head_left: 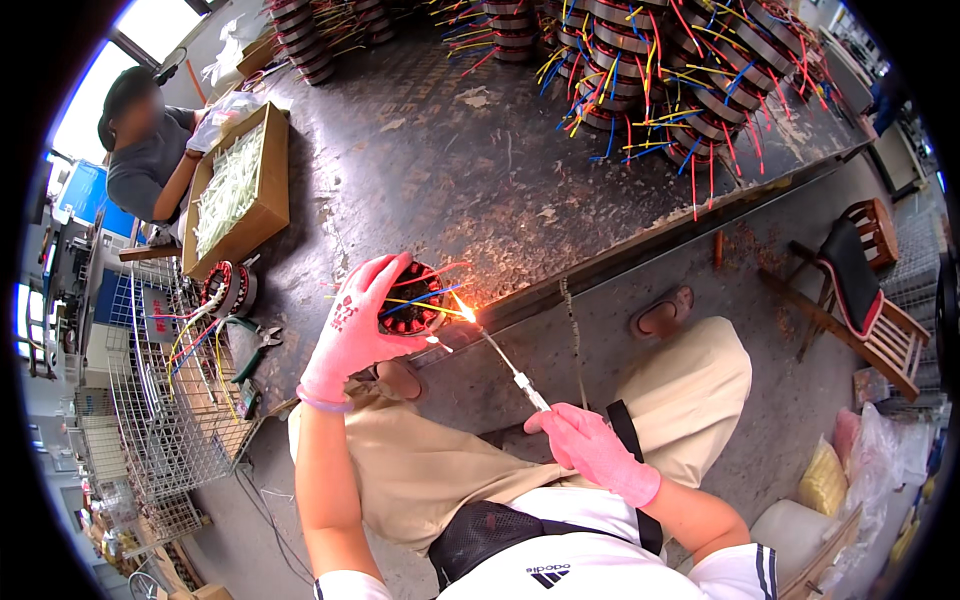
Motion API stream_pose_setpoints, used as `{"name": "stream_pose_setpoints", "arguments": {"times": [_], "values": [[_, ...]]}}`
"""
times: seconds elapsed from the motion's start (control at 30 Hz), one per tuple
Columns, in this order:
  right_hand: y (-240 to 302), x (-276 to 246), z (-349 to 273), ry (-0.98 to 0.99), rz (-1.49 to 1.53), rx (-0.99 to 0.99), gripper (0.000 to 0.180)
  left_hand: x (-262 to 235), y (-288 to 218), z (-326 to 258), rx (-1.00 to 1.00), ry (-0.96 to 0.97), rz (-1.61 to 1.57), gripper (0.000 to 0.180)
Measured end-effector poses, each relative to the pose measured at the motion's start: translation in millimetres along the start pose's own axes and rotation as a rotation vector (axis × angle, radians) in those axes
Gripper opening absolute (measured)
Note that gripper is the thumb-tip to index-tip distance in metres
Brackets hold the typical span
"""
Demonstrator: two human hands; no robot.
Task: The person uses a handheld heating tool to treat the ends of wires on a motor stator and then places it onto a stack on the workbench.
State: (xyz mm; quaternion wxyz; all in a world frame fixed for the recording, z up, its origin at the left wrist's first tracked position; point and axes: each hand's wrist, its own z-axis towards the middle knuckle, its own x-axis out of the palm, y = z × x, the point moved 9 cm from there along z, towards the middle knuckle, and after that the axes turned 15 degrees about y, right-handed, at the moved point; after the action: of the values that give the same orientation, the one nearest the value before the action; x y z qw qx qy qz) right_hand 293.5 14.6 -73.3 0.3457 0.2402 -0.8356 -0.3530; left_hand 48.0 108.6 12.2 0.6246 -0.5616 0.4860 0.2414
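Note:
My left hand (pixel 355 325), in a pink glove, grips a round motor stator (pixel 415 300) with copper windings and red, blue and yellow wires at the near edge of the dark metal worktable (pixel 450 170). My right hand (pixel 590 445), also pink-gloved, holds a thin torch wand (pixel 505 365) by its white end. The wand's tip burns with a small bright flame (pixel 467 313) right at the stator's wire ends. Both hands are over my lap, above my tan trousers.
Stacks of wired stators (pixel 660 70) crowd the table's far right. A cardboard box of pale sleeving (pixel 235 190), another stator (pixel 228 288) and pliers (pixel 255 350) lie left. A person sits far left. Wire baskets (pixel 165 420) stand lower left, a wooden chair (pixel 865 290) right.

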Motion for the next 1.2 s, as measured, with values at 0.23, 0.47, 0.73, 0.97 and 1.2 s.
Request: {"name": "stream_pose_setpoints", "arguments": {"times": [0.23, 0.47, 0.73, 0.97, 1.2], "values": [[-4.2, -2.7, 0.3, 0.015, 0.041, -0.048, 0.030, 0.0, 0.1, 1.6, -0.009, 0.001, -0.003, 0.093], [-5.8, -1.5, 1.8, 0.024, 0.050, -0.050, 0.030, -0.3, -0.5, 1.9, -0.017, 0.001, 0.001, 0.092], [-7.5, -2.8, 2.0, 0.014, 0.052, -0.070, 0.029, 1.1, -0.6, 4.0, -0.008, -0.005, -0.006, 0.091], [-7.5, -4.8, 0.2, 0.001, 0.031, -0.025, 0.030, 6.0, 2.1, 1.9, -0.020, 0.029, -0.027, 0.096], [-1.5, -2.9, -3.0, 0.011, 0.040, -0.020, 0.030, 7.8, 4.5, 2.8, -0.028, 0.050, -0.035, 0.097]]}}
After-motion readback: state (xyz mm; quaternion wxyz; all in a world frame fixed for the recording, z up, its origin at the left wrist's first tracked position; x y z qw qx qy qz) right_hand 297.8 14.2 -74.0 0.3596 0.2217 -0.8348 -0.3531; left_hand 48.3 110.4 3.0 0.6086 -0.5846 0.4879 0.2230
